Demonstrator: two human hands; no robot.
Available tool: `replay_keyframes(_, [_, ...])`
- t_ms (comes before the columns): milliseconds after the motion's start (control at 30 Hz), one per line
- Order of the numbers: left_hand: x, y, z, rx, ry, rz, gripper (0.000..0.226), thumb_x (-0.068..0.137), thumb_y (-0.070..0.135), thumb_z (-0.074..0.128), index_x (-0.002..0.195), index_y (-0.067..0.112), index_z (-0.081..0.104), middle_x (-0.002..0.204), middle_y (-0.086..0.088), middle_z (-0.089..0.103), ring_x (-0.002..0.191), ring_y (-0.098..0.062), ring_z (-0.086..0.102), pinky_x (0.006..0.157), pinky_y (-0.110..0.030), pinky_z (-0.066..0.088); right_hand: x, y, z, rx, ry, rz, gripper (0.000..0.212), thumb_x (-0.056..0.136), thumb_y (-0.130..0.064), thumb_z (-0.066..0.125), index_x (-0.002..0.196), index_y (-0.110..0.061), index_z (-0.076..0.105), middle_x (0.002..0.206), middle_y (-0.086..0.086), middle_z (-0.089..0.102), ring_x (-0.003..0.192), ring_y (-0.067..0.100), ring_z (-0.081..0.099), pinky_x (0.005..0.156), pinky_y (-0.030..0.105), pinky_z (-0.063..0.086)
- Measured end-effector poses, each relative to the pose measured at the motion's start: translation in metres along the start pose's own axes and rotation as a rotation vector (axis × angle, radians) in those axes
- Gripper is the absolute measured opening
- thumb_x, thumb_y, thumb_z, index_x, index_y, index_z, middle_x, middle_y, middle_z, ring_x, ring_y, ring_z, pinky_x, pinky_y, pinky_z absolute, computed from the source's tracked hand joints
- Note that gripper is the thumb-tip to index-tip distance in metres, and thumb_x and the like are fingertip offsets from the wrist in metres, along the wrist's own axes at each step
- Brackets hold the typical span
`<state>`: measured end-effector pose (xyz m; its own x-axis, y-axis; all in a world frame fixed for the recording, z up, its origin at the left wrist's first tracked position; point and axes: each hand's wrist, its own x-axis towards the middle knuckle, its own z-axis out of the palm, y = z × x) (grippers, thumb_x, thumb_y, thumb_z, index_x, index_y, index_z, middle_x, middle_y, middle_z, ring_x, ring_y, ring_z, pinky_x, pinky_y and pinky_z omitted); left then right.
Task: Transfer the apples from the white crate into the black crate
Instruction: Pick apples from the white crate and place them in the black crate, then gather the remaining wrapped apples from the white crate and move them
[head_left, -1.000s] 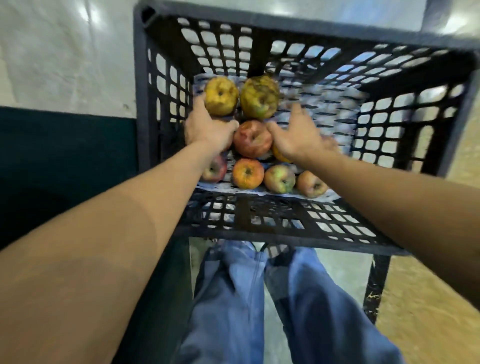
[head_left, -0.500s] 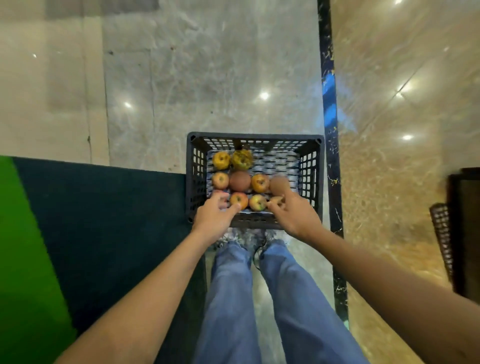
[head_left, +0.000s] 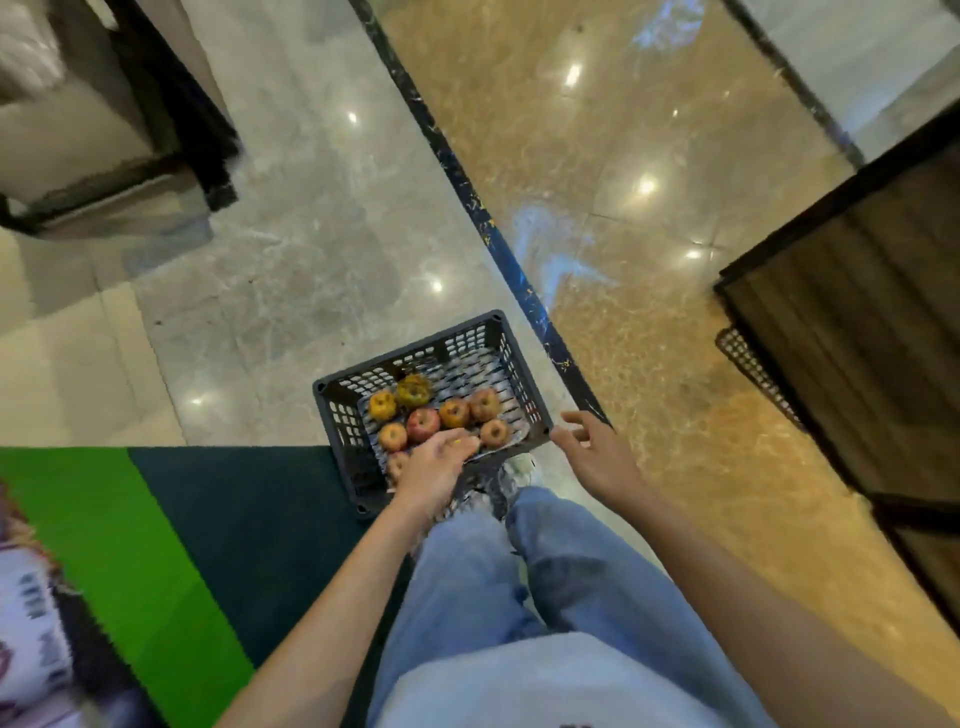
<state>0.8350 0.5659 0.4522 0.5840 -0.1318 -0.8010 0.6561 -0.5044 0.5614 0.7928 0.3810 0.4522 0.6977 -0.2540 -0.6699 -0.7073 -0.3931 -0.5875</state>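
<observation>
Eight apples (head_left: 423, 423), perhaps, lie in the black crate (head_left: 342, 422).

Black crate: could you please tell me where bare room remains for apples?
In the black crate, bare liner lies at the far right corner, between the far wall and the apples. The near left is crowded, under the left hand.

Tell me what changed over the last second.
The right hand pulled back out of the black crate to beside its right corner, open. The left hand drew back to the near row, holding nothing. The apples stayed in the crate.
</observation>
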Motion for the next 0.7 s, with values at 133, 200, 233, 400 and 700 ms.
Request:
replay_keyframes(133, [0.001,0.028,0.022,0.187,-0.121,0.054,0.04,0.094,0.036,0.05,0.128,0.015,0.054,0.133,-0.008,0.055,0.12,-0.032,0.052,0.107,-0.049,0.038,-0.045,0.035,-0.015,0.259,0.208,0.184,0.039,0.095,-0.035,0.048,0.129,-0.014,0.051,0.119,0.008,0.06,0.104,0.024,0.057,0.091,0.036,0.044])
replay_keyframes(200, [0.001,0.045,0.045,0.296,-0.19,0.157,0.039,0.094,0.035,0.051,0.126,0.014,0.055,0.127,-0.003,0.057,0.115,-0.023,0.054,0.105,-0.042,0.04,-0.069,0.057,-0.018,0.405,0.309,0.263,0.038,0.095,-0.033,0.049,0.127,-0.013,0.053,0.113,0.009,0.062,0.101,0.024,0.058,0.097,0.041,0.045])
replay_keyframes(233, [-0.001,0.054,0.058,0.368,-0.226,0.2,0.039,0.093,0.038,0.051,0.125,0.016,0.056,0.123,0.002,0.057,0.113,-0.019,0.054,0.105,-0.039,0.04,-0.082,0.068,-0.019,0.475,0.353,0.298,0.038,0.095,-0.032,0.049,0.126,-0.012,0.053,0.111,0.008,0.062,0.101,0.023,0.058,0.098,0.043,0.045])
replay_keyframes(400, [-0.024,0.072,0.144,0.636,-0.464,0.299,0.042,0.093,0.039,0.052,0.128,0.017,0.052,0.125,-0.002,0.057,0.114,-0.023,0.056,0.1,-0.038,0.041,-0.14,0.131,-0.014,0.754,0.579,0.464,0.038,0.095,-0.035,0.047,0.127,-0.017,0.053,0.121,0.009,0.06,0.108,0.026,0.058,0.09,0.031,0.042])
replay_keyframes(700, [-0.073,0.035,0.297,0.988,-0.736,0.33,0.026,0.095,0.033,0.051,0.114,0.017,0.056,0.115,-0.002,0.058,0.098,-0.02,0.058,0.083,-0.03,0.039,-0.225,0.249,0.007,1.274,0.896,0.696,0.037,0.094,-0.034,0.048,0.127,-0.016,0.051,0.109,0.008,0.058,0.093,0.021,0.057,0.071,0.026,0.042])
